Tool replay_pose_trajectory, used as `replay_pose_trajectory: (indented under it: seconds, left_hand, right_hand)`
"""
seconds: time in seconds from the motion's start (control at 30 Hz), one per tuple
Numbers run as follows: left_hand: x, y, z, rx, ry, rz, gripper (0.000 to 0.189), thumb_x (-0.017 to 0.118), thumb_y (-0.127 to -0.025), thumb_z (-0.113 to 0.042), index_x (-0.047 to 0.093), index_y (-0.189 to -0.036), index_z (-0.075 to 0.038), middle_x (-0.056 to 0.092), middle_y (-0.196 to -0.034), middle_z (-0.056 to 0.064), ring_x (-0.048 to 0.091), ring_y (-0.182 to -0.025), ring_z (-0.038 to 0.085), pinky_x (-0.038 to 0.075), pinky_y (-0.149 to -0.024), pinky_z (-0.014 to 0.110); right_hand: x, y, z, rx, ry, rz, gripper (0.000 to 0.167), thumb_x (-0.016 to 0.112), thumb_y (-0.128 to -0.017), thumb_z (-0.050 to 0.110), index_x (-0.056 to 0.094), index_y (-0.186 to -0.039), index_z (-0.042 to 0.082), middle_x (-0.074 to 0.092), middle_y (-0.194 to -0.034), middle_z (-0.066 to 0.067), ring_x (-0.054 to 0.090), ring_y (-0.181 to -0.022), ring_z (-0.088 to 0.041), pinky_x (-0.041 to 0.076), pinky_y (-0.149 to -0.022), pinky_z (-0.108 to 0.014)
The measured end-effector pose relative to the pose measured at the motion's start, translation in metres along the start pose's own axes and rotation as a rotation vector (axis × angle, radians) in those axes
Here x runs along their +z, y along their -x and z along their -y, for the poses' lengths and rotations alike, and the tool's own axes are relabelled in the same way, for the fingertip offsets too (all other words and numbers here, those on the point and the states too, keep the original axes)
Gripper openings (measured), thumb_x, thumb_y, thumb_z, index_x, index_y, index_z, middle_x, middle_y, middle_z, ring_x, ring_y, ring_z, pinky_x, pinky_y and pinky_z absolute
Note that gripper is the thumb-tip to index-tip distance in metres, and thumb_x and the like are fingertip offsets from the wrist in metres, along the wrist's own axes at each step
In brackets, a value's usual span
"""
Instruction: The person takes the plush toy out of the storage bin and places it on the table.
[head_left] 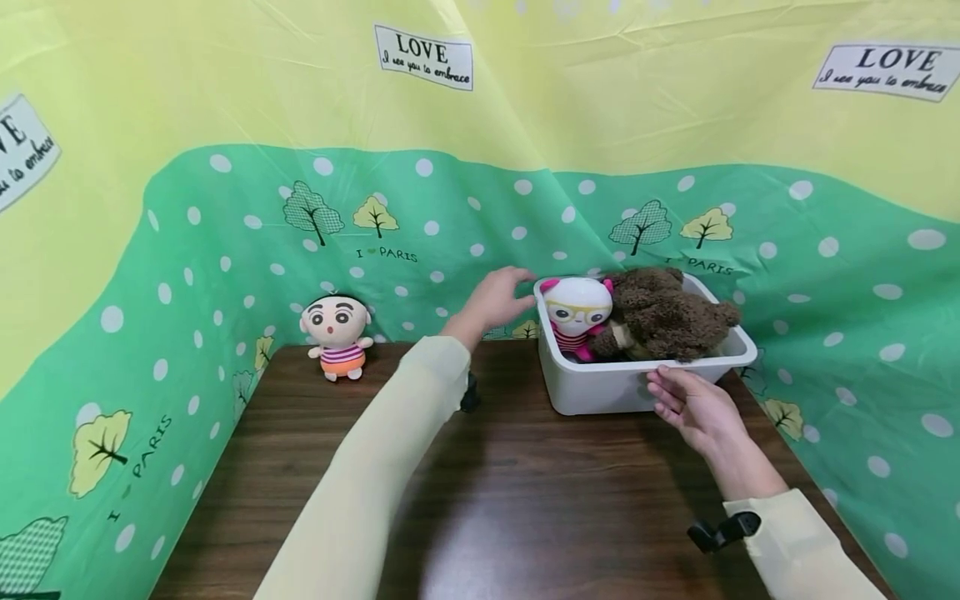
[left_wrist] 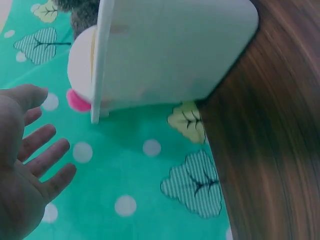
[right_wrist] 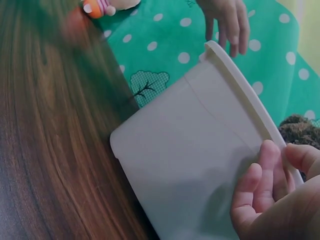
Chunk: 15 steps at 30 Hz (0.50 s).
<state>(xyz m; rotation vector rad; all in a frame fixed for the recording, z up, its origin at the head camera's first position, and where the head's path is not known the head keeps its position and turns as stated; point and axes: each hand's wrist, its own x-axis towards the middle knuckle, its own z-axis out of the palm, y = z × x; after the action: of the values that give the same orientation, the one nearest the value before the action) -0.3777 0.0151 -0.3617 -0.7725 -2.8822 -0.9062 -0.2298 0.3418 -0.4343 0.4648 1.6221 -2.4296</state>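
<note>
A white plastic bin [head_left: 600,393] stands at the back right of the table. Inside it sit a white plush toy [head_left: 576,298] with pink ears and yellow glasses, and a brown furry plush toy [head_left: 667,321]. My right hand [head_left: 697,408] grips the bin's front rim. In the right wrist view its thumb lies over the rim and its fingers curl below. Beside the left rim, my left hand [head_left: 495,302] has its fingers spread and holds nothing. The left wrist view shows a gap between that hand [left_wrist: 30,155] and the rim.
A plush boy doll [head_left: 336,333] in a striped shirt and orange shorts sits at the table's back left. Green and yellow printed cloth [head_left: 480,225] hangs around the dark wooden table [head_left: 517,483] at the back and sides.
</note>
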Motion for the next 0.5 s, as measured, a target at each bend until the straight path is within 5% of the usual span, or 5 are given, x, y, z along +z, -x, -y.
replay_pose_trajectory:
  seconds: [0.3,0.5]
  left_hand:
    - [0.023,-0.023,-0.033,-0.01,-0.01,0.047,0.055,0.068,-0.099,-0.024,0.053,-0.15,-0.013,0.055,-0.148,0.009,0.052,-0.132,0.022,0.046,-0.111,0.035]
    - [0.035,-0.035,-0.047,-0.068,-0.15,0.095,0.067,0.071,-0.097,-0.035,0.045,-0.156,-0.018,0.044,-0.157,0.007,0.046,-0.141,0.022,0.043,-0.115,0.038]
  right_hand:
    - [-0.002,0.001,0.001,-0.009,0.011,-0.001,0.006,0.071,-0.099,0.026,0.074,-0.101,0.021,0.077,-0.095,0.009,0.072,-0.085,-0.006,0.057,-0.071,-0.028]
    - [-0.001,0.0,-0.001,0.004,0.02,-0.011,0.006,0.071,-0.099,0.026,0.073,-0.103,0.021,0.077,-0.094,0.009,0.071,-0.085,-0.006,0.057,-0.072,-0.027]
